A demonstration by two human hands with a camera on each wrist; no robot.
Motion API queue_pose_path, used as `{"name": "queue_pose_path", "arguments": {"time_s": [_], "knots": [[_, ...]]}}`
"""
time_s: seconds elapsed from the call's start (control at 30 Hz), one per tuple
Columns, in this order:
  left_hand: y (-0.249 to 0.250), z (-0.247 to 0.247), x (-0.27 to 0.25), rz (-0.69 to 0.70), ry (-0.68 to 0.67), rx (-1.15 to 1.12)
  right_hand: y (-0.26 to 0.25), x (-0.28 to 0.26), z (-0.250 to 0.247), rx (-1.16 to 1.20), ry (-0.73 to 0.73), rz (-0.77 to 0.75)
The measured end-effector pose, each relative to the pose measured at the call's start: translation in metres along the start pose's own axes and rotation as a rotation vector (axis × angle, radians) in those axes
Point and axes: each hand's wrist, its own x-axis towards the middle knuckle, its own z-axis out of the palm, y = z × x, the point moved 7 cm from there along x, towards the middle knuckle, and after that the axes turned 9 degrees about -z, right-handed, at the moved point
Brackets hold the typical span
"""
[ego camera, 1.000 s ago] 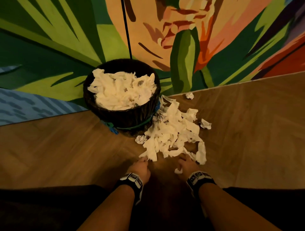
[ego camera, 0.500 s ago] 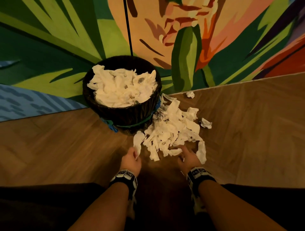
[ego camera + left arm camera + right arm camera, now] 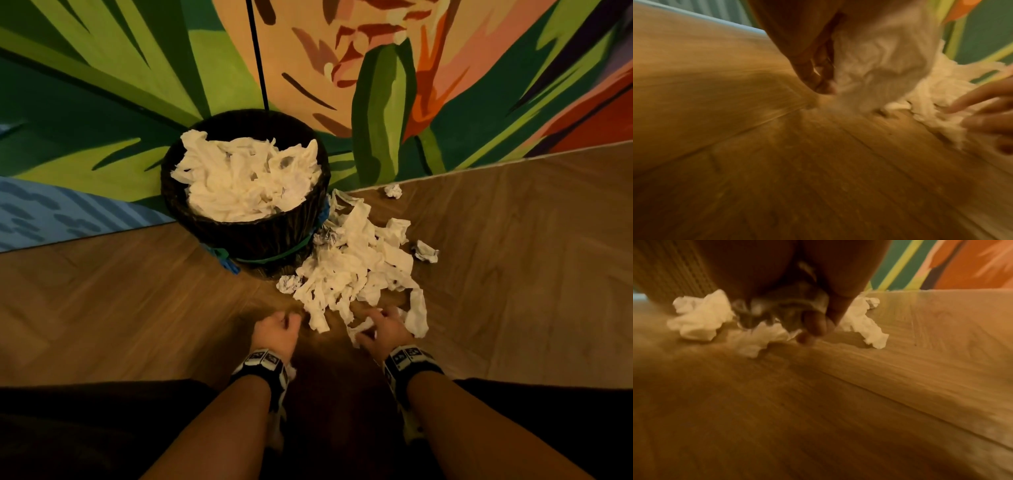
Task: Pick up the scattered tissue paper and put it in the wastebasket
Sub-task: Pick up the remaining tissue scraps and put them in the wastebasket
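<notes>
A dark woven wastebasket (image 3: 246, 236) stands against the wall, heaped with white tissue. Scattered tissue paper (image 3: 356, 267) lies in a pile on the wooden floor to its right. My left hand (image 3: 279, 327) sits curled at the pile's near left edge. The blurred left wrist view shows a crumpled tissue (image 3: 879, 56) gripped against its fingers (image 3: 809, 71). My right hand (image 3: 383, 325) claws over the near edge of the pile, with bunched tissue (image 3: 787, 308) caught under its curled fingers (image 3: 813, 326). Loose pieces (image 3: 701, 316) lie beside that hand.
Single crumpled balls lie apart from the pile: one by the wall (image 3: 393, 190), one to the right (image 3: 425, 251), one at the basket's foot (image 3: 288, 283). A painted mural wall (image 3: 102, 102) and a thin black cord (image 3: 257, 51) stand behind the basket. Wooden floor (image 3: 120, 308) stretches left.
My left hand lifted a tissue strip half a second ago and has now drawn back low towards me. My right hand has spread onto the pile's near edge and gathered tissue.
</notes>
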Motion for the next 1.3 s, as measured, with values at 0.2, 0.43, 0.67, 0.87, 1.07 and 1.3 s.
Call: {"name": "queue_pose_path", "arguments": {"time_s": [0.2, 0.43, 0.67, 0.87, 1.07, 1.3], "knots": [[0.018, 0.051, -0.007, 0.221, -0.276, 0.481, -0.003, -0.009, 0.014, -0.054, -0.2, 0.007], [0.024, 0.054, 0.0, 0.368, -0.207, 0.717, 0.006, -0.003, 0.001, 0.148, -0.013, 0.085], [0.022, 0.024, -0.002, 0.158, -0.089, 0.062, 0.019, 0.002, -0.002, 0.248, 0.107, 0.183], [0.009, -0.011, 0.01, -0.114, -0.091, -0.463, 0.001, 0.005, -0.028, 0.398, 0.254, 0.155], [0.037, -0.038, -0.006, -0.006, -0.087, -0.591, -0.032, 0.002, -0.062, 0.654, 0.383, 0.058], [0.102, -0.058, -0.038, 0.265, -0.208, -0.531, -0.069, -0.001, -0.053, 0.613, 0.144, -0.057]]}}
